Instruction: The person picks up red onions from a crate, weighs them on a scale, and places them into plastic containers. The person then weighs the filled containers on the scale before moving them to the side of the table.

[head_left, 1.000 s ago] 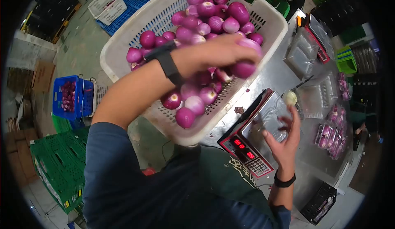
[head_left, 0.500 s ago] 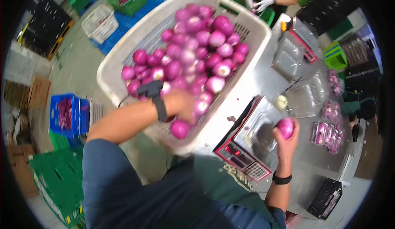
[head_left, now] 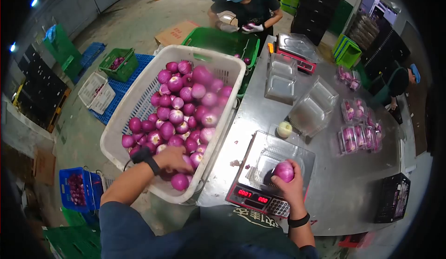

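Observation:
My left hand (head_left: 173, 159) is down among the red onions (head_left: 175, 116) in the big white basket (head_left: 109, 140). Its fingers curl downward; whatever they grip is hidden. One onion (head_left: 180, 182) lies just below that hand. In my right hand (head_left: 291, 184) is a peeled-looking red onion (head_left: 284, 171), held above a clear plastic tray (head_left: 265, 159). That tray rests on a digital scale (head_left: 245, 189) with lit red digits. A pale, whitish onion (head_left: 284, 129) sits beyond the scale.
Empty clear trays (head_left: 281, 80) lie farther along the metal table (head_left: 334, 180). Filled onion packs (head_left: 357, 139) stand to the right, near a black crate (head_left: 392, 198). Across from me, a gloved person (head_left: 246, 15) works over a green bin (head_left: 218, 40). A second scale (head_left: 297, 54) is at the back.
My view has tilted up and shifted, showing more of the room. The right hand's onion is now over the tray on the scale. My left hand stays in the basket.

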Demonstrator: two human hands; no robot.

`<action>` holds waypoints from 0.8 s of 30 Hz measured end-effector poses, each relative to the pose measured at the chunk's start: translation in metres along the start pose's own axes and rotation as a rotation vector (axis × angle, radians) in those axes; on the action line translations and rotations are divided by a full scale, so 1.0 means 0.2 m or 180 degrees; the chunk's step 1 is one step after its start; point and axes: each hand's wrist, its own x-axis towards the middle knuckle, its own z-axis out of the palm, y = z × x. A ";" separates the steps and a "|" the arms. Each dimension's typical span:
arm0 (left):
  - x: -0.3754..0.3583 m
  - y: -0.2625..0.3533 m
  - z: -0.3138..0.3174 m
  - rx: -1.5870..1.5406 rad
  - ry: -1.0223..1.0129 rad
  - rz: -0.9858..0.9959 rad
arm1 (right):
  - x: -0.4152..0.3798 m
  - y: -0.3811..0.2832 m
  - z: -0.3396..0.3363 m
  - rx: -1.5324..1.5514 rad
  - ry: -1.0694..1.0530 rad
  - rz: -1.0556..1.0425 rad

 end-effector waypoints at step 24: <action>-0.21 1.27 0.53 -0.1258 0.1876 0.2650 | 0.02 0.07 -0.23 -0.0171 0.0041 -0.1249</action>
